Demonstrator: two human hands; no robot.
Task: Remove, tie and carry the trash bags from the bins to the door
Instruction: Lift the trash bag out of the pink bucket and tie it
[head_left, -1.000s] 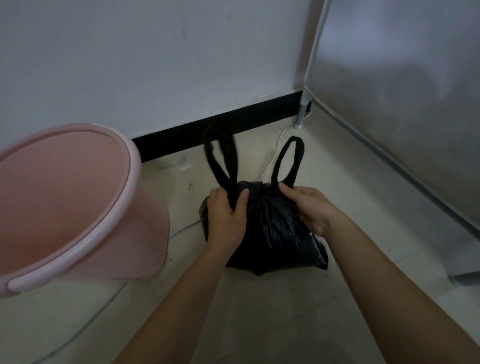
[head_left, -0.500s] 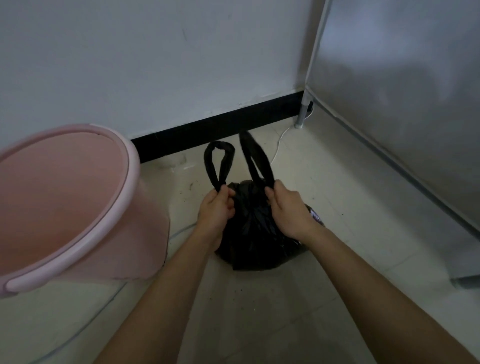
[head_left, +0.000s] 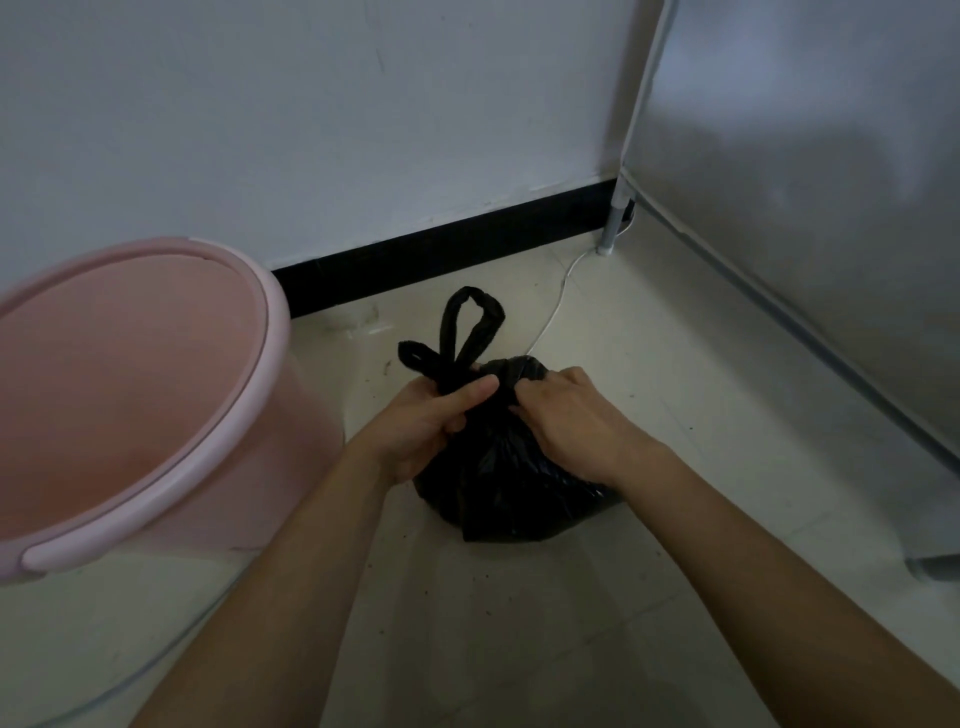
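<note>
A pale wall (head_left: 363, 104) fills the top of the view, with a black baseboard (head_left: 441, 249) along its foot. On the right a grey panel (head_left: 805, 208) stands at an angle to the wall, and a metal leg (head_left: 615, 223) stands at the corner where they meet. The light floor (head_left: 519, 623) is speckled with small dark crumbs.

A pink bin (head_left: 278, 312) stands on the floor at the left, its mouth open toward the camera and no liner visible inside.

The black trash bag (head_left: 509, 493) sits on the floor just right of the bin, apart from it and in front of the baseboard. Both bare forearms reach to its top. The left hand (head_left: 431, 421) grips the gathered neck, fingers curled under and thumb laid across the plastic. The right hand (head_left: 566, 415) pinches the plastic beside it with curled fingers, close to the left thumb.

Two handle loops (head_left: 449, 322) rise from the neck above the left hand, one upright, one lying over toward the bin.

A thin white cord (head_left: 556, 306) runs across the floor from the leg to behind the bag.
</note>
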